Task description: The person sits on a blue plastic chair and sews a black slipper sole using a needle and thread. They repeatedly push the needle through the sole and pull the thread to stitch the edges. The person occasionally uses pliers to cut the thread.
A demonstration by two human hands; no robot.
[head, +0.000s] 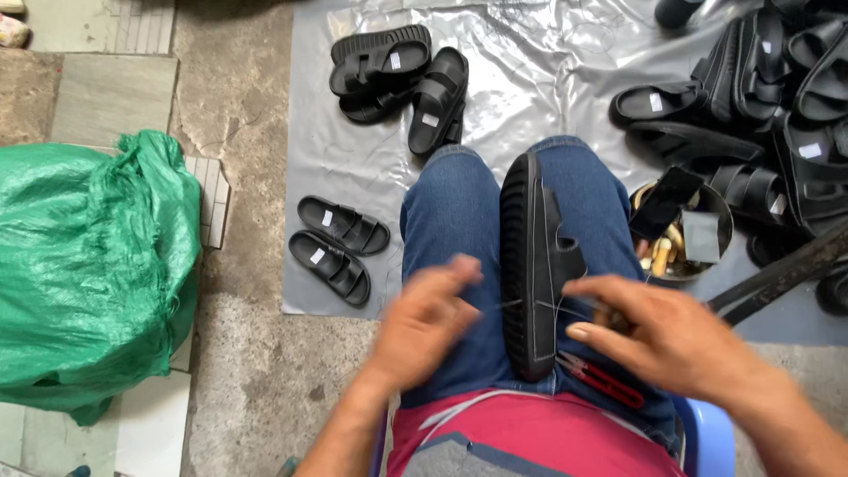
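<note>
A grey plastic sheet [530,79] is covering the concrete floor, with black sandals lying on it. A black sandal [533,265] is standing on edge between the person's knees. The left hand [424,322], blurred, is pinching a thread [508,305] beside its sole. The right hand [667,331] is gripping a tool, mostly hidden. Red snips [601,380] are lying on the lap.

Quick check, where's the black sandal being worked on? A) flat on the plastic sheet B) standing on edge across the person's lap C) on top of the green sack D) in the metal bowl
B: the black sandal stands on its edge on the jeans, between the left hand and the right hand.
</note>
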